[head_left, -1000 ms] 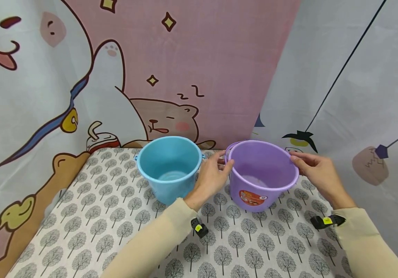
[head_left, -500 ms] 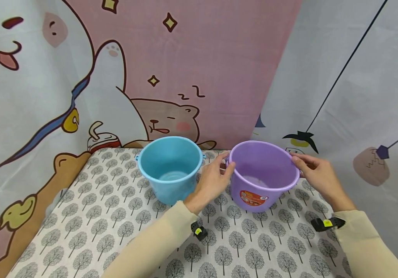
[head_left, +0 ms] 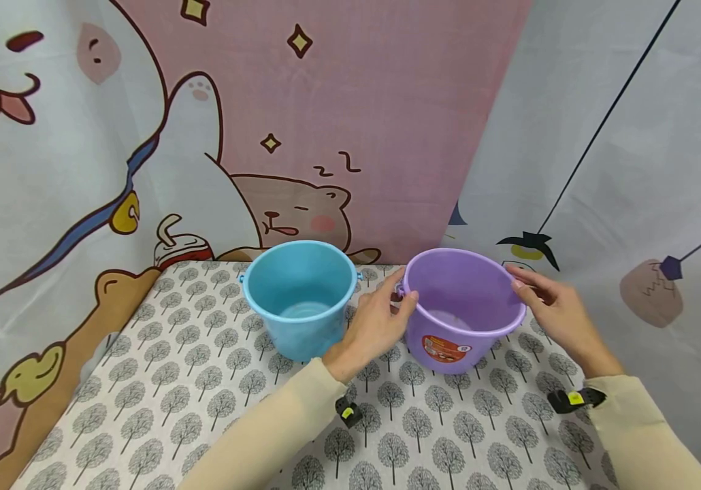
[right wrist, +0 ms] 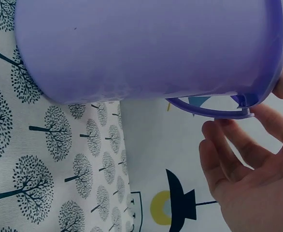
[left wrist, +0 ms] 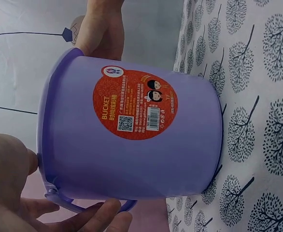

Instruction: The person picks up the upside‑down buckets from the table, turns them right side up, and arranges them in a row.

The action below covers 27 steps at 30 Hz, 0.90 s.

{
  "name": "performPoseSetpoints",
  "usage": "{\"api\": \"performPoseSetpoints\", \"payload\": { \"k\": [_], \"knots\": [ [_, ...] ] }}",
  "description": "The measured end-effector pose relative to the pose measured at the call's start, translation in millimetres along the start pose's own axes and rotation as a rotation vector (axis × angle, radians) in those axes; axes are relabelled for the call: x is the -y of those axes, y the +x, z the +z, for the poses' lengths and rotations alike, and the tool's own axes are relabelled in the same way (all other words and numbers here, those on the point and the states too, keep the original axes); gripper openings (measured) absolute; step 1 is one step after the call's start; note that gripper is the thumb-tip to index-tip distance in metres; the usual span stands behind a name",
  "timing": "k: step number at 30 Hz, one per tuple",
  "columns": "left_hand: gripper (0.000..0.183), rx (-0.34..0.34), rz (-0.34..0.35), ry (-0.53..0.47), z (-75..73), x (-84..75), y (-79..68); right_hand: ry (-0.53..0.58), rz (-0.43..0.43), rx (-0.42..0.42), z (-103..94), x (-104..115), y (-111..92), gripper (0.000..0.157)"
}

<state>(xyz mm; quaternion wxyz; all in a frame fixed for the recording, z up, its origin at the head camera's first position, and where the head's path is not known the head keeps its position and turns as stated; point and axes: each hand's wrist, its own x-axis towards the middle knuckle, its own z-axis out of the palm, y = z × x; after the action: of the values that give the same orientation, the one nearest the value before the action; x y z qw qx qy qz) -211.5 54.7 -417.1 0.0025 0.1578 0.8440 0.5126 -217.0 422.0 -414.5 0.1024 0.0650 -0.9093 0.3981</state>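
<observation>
A purple bucket [head_left: 448, 350] with a red label stands upright on the tree-patterned cloth, its mouth facing up. At the left side of its rim my left hand [head_left: 376, 323] holds on, thumb at the rim and fingers near the handle's pivot. Opposite, my right hand [head_left: 561, 313] pinches the right side of the rim, fingers outside beside the handle. The purple handle [right wrist: 204, 112] hangs down along the bucket's far side in the right wrist view. A light-blue bucket [head_left: 301, 337] stands upright to the left, apart from the purple one.
The patterned cloth [head_left: 160, 408] covers the table, whose far edge meets a cartoon-printed curtain [head_left: 387, 136]. A grey-white curtain [head_left: 650, 170] hangs at the right. The blue bucket stands close to my left hand.
The purple handle, seen above the left rim a second ago, has dropped out of sight behind the bucket in the head view. My hands have shifted slightly; both buckets have stayed put.
</observation>
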Motion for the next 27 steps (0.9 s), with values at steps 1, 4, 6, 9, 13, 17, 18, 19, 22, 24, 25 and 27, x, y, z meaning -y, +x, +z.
{"api": "performPoseSetpoints", "payload": {
  "k": [1, 4, 6, 9, 13, 17, 18, 19, 22, 24, 25, 27],
  "knots": [
    [0.068, 0.0, 0.005, 0.01, 0.1, 0.1, -0.5, 0.001, -0.003, -0.002, 0.4, 0.0, -0.2, 0.054],
    [0.069, 0.005, 0.017, 0.031, 0.2, 0.7, -1.6, 0.0, -0.01, -0.011, 1.1, 0.0, -0.9, 0.053],
    [0.07, 0.008, 0.021, 0.038, 0.1, 1.1, -2.2, -0.005, -0.013, -0.015, 1.1, 0.1, -1.4, 0.053],
    [0.071, 0.014, 0.028, 0.046, -0.7, 1.7, -3.4, -0.006, -0.016, -0.014, 1.2, 0.3, -1.8, 0.053],
    [0.074, 0.007, 0.064, 0.087, -3.3, 2.4, -6.1, 0.004, -0.022, -0.018, 2.2, -0.2, -1.8, 0.054],
    [0.076, -0.005, 0.109, 0.133, -6.5, 3.0, -9.8, 0.011, -0.047, -0.047, 4.0, -1.1, -2.2, 0.053],
    [0.076, -0.005, 0.113, 0.141, -7.3, 2.9, -10.9, 0.006, -0.057, -0.058, 4.5, -1.4, -2.5, 0.053],
    [0.076, -0.005, 0.116, 0.146, -8.0, 2.8, -12.0, 0.002, -0.066, -0.069, 5.0, -1.3, -2.9, 0.052],
    [0.076, -0.007, 0.107, 0.169, -10.7, 1.3, -15.9, -0.025, -0.09, -0.103, 5.9, 0.2, -4.9, 0.051],
    [0.076, -0.007, 0.103, 0.181, -12.5, -0.1, -18.5, -0.05, -0.101, -0.122, 6.0, 2.4, -6.7, 0.05],
    [0.076, -0.009, 0.104, 0.192, -13.2, -0.8, -19.7, -0.06, -0.105, -0.13, 6.0, 4.1, -7.6, 0.05],
    [0.077, -0.015, 0.116, 0.213, -14.9, -2.6, -22.1, -0.085, -0.112, -0.145, 5.8, 7.8, -9.4, 0.051]
  ]
}}
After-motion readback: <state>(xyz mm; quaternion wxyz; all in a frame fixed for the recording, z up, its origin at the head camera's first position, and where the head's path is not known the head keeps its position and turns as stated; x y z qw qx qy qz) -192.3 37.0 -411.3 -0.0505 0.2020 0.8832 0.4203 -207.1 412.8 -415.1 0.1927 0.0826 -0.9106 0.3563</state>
